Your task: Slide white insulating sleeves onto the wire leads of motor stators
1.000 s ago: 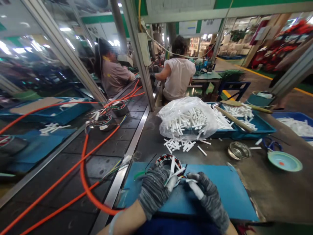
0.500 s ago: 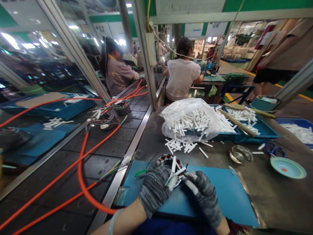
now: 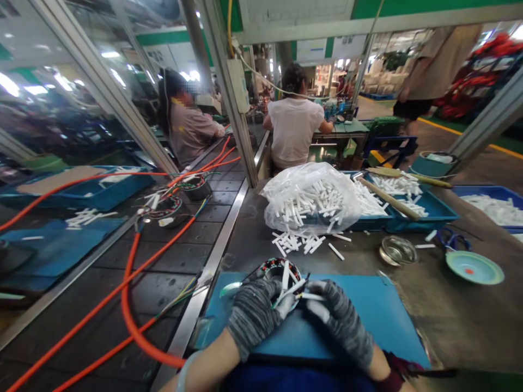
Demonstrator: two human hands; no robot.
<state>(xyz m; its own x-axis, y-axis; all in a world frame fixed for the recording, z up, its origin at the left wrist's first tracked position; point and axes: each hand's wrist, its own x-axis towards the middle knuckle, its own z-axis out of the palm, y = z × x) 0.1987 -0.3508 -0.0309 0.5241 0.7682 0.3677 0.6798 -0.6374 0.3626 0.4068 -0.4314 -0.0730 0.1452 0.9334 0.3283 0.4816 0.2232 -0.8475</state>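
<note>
White tubing (image 3: pixel 313 296) sits in right-hand fingers (image 3: pixel 334 298); background poster print (image 3: pixel 316 49) looks blurred.

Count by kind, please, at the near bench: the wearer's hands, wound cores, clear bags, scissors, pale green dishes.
Hands, left hand and right hand: 2
Wound core: 1
Clear bag: 1
Scissors: 1
Pale green dish: 1
Total: 6

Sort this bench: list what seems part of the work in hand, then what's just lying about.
Apparently in use at the grey-gloved left hand and right hand:
round dark ring with red markings
slim white tubes at it
flat blue mat beneath

Probably just lying about:
blue-handled scissors
pale green round dish
shiny round metal bowl
</note>
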